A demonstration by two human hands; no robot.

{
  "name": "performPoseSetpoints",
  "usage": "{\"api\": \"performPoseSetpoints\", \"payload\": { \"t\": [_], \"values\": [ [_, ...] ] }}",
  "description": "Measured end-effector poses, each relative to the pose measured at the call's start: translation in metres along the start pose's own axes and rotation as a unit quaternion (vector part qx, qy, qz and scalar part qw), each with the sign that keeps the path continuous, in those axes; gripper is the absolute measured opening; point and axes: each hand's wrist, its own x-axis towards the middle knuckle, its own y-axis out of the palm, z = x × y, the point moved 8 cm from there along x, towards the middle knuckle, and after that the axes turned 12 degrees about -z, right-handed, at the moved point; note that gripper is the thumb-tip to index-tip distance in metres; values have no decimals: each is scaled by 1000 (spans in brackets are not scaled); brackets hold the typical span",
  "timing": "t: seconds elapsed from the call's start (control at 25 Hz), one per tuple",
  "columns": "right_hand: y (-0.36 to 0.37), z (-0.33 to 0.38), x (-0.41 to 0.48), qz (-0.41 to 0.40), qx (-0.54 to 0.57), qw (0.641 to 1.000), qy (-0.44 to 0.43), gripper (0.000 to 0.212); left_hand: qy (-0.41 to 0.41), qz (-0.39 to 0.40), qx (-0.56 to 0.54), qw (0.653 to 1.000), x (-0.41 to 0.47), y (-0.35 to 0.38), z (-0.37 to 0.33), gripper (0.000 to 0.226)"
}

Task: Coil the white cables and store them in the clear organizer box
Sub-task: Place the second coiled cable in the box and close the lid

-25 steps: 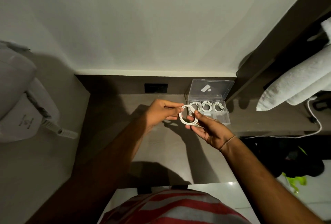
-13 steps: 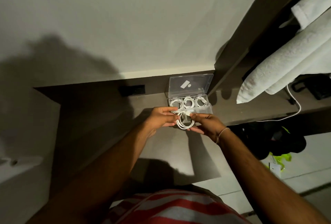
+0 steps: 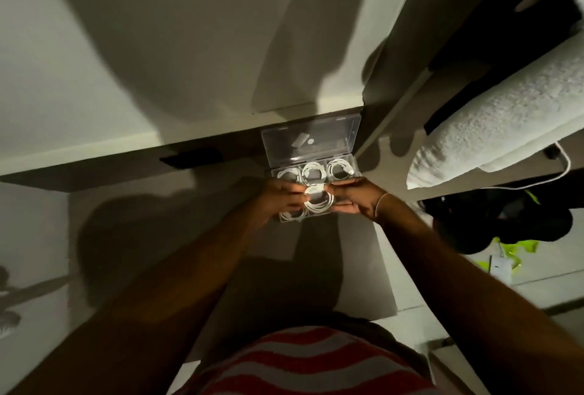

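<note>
Step in hand: placement of a finished coil. Both hands hold one coiled white cable (image 3: 317,200) directly over the near row of the clear organizer box (image 3: 353,163), which sits on the counter (image 3: 189,205) against the far wall with its lid (image 3: 311,141) standing open. The left hand (image 3: 278,197) pinches the coil's left edge, fingers together on the cable; the right hand (image 3: 355,197) grips the right edge the same way, with its lower fingers extended under the coil.

Three far compartments each hold a coil already, and another coil (image 3: 292,215) shows in the near-left compartment — the task appears well advanced.

Next move, as judged: lower the coil flat into the near middle compartment, keep the loops pressed together until the dividers confine them, then release both grips. Whether that compartment is empty cannot be told — the hands cover it.
</note>
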Motion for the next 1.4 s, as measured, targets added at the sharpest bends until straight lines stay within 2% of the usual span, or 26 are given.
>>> {"api": "performPoseSetpoints", "payload": {
  "t": [0.12, 0.28, 0.48, 0.68, 0.8, 0.88, 0.96, 1.04, 1.12, 1.2, 1.28, 1.4],
  "values": [
    [4, 8, 10, -79, -33, 992, -90, 33, 28, -85, 78, 993, 12, 1, -1, 33],
    [1, 15, 2, -149, -149, 949, -235, 27, 93, -102, 158, 978, 17, 11, -10, 32],
    [-3, 10, -10, -234, -128, 924, -274, 29, 177, -98, 215, 955, 10, 29, -24, 52],
    [-4, -2, -11, -275, -80, 918, -273, 28, 239, -91, 387, 886, 5, 43, -21, 47],
    [-2, -7, -17, -312, -93, 894, -308, 25, 266, -75, 465, 841, 2, 49, -26, 45],
    [1, -11, -18, -305, -91, 891, -324, 23, 272, -62, 510, 813, 1, 50, -27, 46],
    [2, -16, -14, -279, -54, 909, -306, 21, 271, -65, 547, 790, 0, 49, -26, 47],
    [4, -18, -13, -281, -108, 900, -316, 20, 271, -63, 580, 766, 4, 51, -24, 49],
    [7, -18, -15, -290, -212, 863, -355, 19, 267, -73, 589, 760, 6, 51, -22, 47],
    [7, -17, -15, -288, -254, 850, -361, 22, 284, -75, 591, 751, 4, 51, -22, 49],
    [7, -15, -12, -281, -291, 843, -354, 24, 284, -79, 575, 763, 3, 50, -19, 51],
    [10, -13, -7, -269, -353, 827, -345, 25, 218, -168, 428, 861, 7, 34, -26, 43]
  ]
}}
